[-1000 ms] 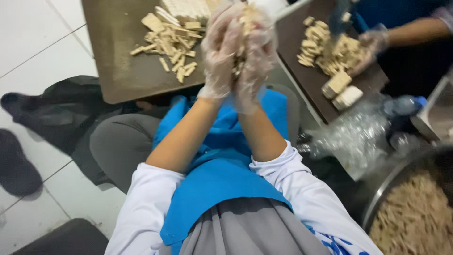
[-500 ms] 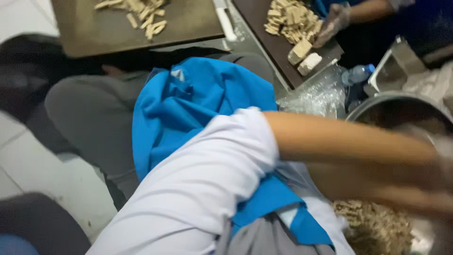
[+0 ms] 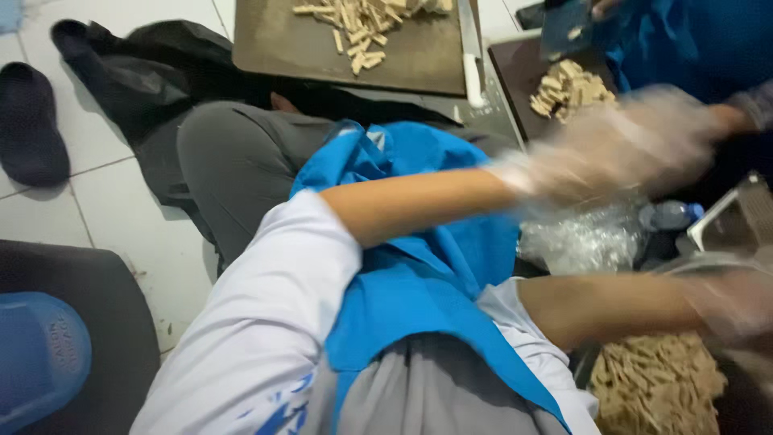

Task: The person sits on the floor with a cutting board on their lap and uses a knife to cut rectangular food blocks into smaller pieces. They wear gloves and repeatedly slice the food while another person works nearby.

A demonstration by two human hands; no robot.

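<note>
At the far left a dark shoe (image 3: 31,121) lies on the white tiled floor (image 3: 121,217), with a blue lid (image 3: 40,354) on a black surface below it. Further right, a brown cutting board (image 3: 322,48) carries a heap of pale cut sticks (image 3: 366,20) at its top edge, and a knife (image 3: 469,48) lies along the board's right side. Below that, a blue apron (image 3: 419,274) drapes over the person's grey lap.

The left hand (image 3: 620,145), in a clear plastic glove, is stretched out to the right above a crumpled plastic bag (image 3: 576,242); it is blurred, its grip looks loosely spread and nothing shows in it. Behind it a second dark board (image 3: 519,72) bears more cut pieces (image 3: 568,89), beside another person's blue sleeve (image 3: 684,40).

The right hand (image 3: 729,302), also gloved, hangs just above the metal bowl (image 3: 737,387) full of cut sticks (image 3: 656,387); whether its grip is spread or pressed together cannot be told.
</note>
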